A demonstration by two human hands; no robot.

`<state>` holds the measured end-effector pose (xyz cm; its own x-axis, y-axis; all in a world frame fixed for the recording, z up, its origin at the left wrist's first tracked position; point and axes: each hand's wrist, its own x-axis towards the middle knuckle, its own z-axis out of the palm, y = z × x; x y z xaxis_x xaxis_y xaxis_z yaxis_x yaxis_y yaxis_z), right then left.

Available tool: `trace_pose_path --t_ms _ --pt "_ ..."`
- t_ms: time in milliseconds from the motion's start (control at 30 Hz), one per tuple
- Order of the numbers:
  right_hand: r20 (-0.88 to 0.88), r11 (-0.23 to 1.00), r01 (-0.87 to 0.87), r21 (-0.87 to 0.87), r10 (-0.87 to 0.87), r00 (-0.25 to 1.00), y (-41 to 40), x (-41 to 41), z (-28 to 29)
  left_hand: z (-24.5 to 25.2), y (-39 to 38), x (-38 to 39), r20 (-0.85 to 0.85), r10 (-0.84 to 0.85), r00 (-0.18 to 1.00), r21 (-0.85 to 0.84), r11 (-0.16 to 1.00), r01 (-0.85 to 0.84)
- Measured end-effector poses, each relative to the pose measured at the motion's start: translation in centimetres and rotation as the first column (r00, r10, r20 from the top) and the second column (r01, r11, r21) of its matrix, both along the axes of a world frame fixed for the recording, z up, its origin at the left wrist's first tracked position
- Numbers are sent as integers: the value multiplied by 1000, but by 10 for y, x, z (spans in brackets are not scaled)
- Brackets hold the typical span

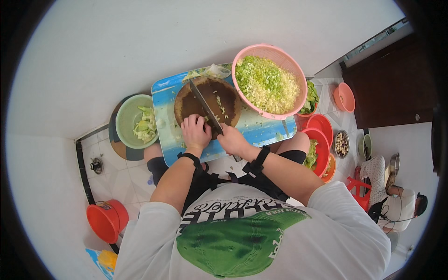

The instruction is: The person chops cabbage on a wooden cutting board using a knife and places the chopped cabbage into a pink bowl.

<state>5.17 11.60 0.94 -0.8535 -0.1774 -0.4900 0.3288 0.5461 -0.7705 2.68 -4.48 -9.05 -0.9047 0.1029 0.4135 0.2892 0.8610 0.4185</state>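
A round wooden chopping board (196,105) lies on a low table with a blue patterned top (164,119). My right hand (233,141) grips the handle of a kitchen cleaver (204,105), whose blade slants across the board, away to the left. My left hand (196,132) rests on the board's near edge with fingers curled, left of the blade. Whether anything lies under those fingers is hidden. Pale chopped leaf bits (220,105) are scattered on the wood right of the blade. Beyond the board's right side, a pink colander (269,49) holds a heap of finely chopped cabbage-like greens (260,82).
A pale green basin (122,122) with leaf pieces stands left of the table. Clear plastic (217,71) lies behind the board. Red basins (323,150), a metal bowl of chopped food (341,144) and a seated person (395,206) are at right. A red bucket (106,220) is lower left.
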Motion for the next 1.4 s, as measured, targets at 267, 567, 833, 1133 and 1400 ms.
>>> trace_pose_path --t_ms 267,567,833,1133,1400 --pt "-15 999 3 -33 -4 1000 0 0 5 0 -1 1 -4 -5 1000 8 1000 5" --pt "-4 1000 0 -7 0 1000 1 0 -2 -2 1 -1 -39 11 999 7 1000 -10" --pt "-12 1000 -10 -22 9 1000 2 1 1 -1 0 0 -26 7 1000 -2 1000 -7" --pt "-19 1000 -13 -14 12 1000 0 2 4 0 -1 2 -38 8 999 6 1000 -8" --pt "-26 1000 0 10 1 1000 1 4 2 3 -1 3 10 -16 1000 15 1000 16"
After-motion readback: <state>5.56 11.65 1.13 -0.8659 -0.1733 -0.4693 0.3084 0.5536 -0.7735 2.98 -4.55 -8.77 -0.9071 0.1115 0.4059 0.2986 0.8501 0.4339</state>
